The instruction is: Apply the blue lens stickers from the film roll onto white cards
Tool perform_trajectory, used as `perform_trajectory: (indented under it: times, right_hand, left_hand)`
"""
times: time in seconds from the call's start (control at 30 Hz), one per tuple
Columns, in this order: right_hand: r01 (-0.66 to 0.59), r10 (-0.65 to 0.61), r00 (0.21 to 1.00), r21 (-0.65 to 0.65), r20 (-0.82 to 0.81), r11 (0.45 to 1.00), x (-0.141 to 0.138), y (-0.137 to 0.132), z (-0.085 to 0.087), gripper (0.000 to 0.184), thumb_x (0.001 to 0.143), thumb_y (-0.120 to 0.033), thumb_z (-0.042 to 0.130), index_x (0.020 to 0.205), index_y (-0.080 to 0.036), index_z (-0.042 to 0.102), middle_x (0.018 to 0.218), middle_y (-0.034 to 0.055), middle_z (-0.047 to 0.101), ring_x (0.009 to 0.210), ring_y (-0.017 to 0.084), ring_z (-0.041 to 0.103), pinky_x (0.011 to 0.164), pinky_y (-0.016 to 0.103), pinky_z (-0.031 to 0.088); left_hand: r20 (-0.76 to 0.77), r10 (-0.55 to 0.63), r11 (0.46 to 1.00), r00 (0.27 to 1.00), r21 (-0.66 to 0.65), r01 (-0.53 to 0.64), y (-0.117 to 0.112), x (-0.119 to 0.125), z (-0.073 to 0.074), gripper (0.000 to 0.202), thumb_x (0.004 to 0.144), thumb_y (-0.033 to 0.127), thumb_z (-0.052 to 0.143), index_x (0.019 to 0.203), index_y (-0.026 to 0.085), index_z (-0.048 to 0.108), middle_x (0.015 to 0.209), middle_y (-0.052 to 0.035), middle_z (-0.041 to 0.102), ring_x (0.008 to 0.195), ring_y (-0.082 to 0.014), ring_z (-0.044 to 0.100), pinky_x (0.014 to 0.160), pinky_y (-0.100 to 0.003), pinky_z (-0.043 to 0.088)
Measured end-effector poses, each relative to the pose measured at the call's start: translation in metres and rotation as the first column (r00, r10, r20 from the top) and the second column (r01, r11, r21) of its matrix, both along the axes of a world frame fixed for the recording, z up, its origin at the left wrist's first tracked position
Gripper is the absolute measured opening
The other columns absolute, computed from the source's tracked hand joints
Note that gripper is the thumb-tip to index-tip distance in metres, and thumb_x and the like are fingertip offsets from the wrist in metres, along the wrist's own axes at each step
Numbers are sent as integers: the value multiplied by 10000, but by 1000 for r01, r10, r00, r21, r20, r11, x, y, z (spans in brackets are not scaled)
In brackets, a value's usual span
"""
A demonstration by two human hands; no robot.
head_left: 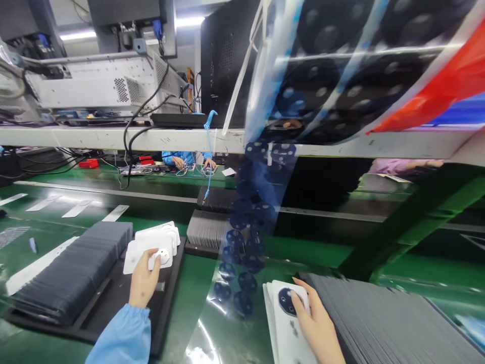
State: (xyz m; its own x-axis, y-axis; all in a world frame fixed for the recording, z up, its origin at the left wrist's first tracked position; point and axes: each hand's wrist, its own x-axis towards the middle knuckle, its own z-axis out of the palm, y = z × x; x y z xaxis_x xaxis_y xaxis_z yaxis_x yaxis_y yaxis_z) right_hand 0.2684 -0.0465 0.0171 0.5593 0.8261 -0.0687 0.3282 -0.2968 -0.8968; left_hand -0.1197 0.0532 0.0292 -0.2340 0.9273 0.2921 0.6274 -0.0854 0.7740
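Observation:
My left hand is closed on a white phone back cover with a round white camera ring. More white covers lie fanned out beneath and behind it, over a black tray. My right hand grips another white phone back cover, its thumb on the dark round camera piece. At least one more white cover stands behind that one, on its left. Between my hands hangs a clear film strip carrying dark blue round stickers.
Dark grey covers stand packed in the left tray, and grey ones fill the right side. A grey stack sits mid-table. A white shelf edge crosses above. Opposite, a co-worker's hands work with cables.

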Motion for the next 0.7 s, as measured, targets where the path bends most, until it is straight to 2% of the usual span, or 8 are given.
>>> perform_trajectory:
  times: [0.1,0.17,0.23,0.37,0.47,0.53,0.6,0.7]
  right_hand:
    - [33,-14,949,-54,315,998,0,3,-16,644,756,-500,385,1256,-116,515,1021,206,638,921,393,618,785,488,476]
    - [44,-55,870,35,489,998,-7,5,-22,675,781,-473,350,1259,-18,495,1087,279,575,1005,432,563,840,527,437]
    - [33,-102,826,132,554,991,-13,7,-22,651,818,-465,331,1246,-4,495,1161,299,525,1069,439,516,881,544,407]
    - [-12,-65,919,193,388,981,-19,16,-15,545,784,-456,428,1162,-85,558,1173,239,549,1070,402,532,908,534,407]
    - [-49,-8,968,220,251,974,-21,34,-5,466,760,-427,519,1097,-113,592,1127,213,588,1083,392,542,939,532,405]
    - [-46,-7,975,234,220,971,-22,53,3,365,796,-366,547,1081,-145,601,1099,170,616,1094,352,554,952,497,419]
    - [-27,-13,983,213,185,977,-22,77,10,289,815,-310,612,1048,-139,613,1053,136,638,1054,310,586,934,466,448]
    - [9,-31,992,171,126,985,-19,113,22,250,895,-339,613,1043,-138,614,1029,52,636,955,235,622,860,431,499]
  left_hand:
    - [-89,56,998,994,40,-53,5,-14,-6,305,791,351,498,1046,191,543,1219,-161,589,1231,-368,484,1067,-517,335]
    - [-122,72,996,990,64,-65,7,-17,-9,311,762,322,511,1037,180,544,1265,-177,552,1270,-379,441,1093,-517,301]
    - [-130,84,994,988,75,-75,8,-17,-11,310,748,311,518,1030,184,544,1288,-179,532,1291,-384,415,1104,-523,283]
    - [-81,61,996,995,66,-56,12,-12,-13,304,732,333,538,1005,202,549,1289,-158,537,1273,-373,441,1101,-522,297]
    - [8,19,999,1000,29,-19,16,-3,-5,319,705,359,565,980,199,561,1270,-159,562,1273,-378,443,1103,-526,297]
    - [96,-9,1000,995,-27,11,18,5,6,341,709,386,571,984,186,572,1234,-168,596,1260,-383,465,1083,-539,325]
    - [201,-56,992,978,-103,78,23,16,20,357,747,427,550,992,170,594,1195,-172,638,1200,-371,539,1021,-534,407]
    - [364,-142,952,920,-205,228,34,35,43,343,826,430,490,994,167,632,1187,-148,674,1138,-305,613,953,-452,491]
